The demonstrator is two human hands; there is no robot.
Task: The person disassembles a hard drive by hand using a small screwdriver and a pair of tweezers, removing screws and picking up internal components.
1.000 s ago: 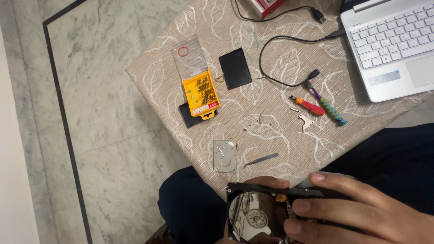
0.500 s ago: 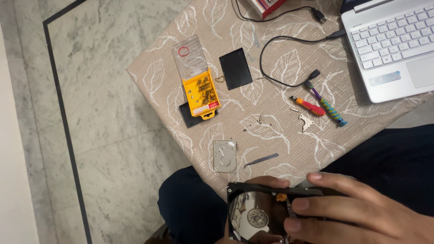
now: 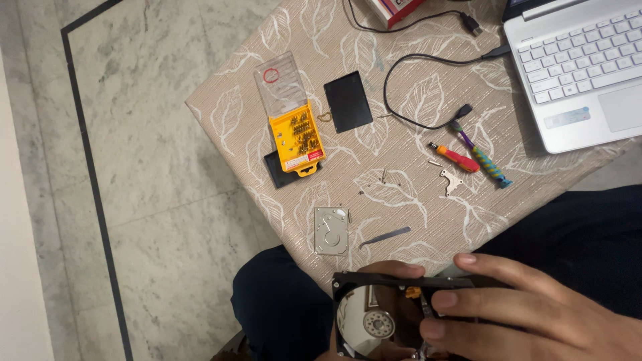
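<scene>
Both hands grip the opened hard drive (image 3: 384, 317): right hand (image 3: 535, 307) fingers clamped over it, left hand (image 3: 391, 271) fingers curled behind; metal cover (image 3: 332, 230) lies just above it on the tabletop (image 3: 401, 167).

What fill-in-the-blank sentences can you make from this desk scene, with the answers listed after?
1. The right hand rests on an opened hard drive with a shiny ____ platter.
2. The yellow screwdriver-bit case has a clear lid swung ____.
3. The white laptop sits at the table's ____ right corner.

Answers: round; open; top
</scene>
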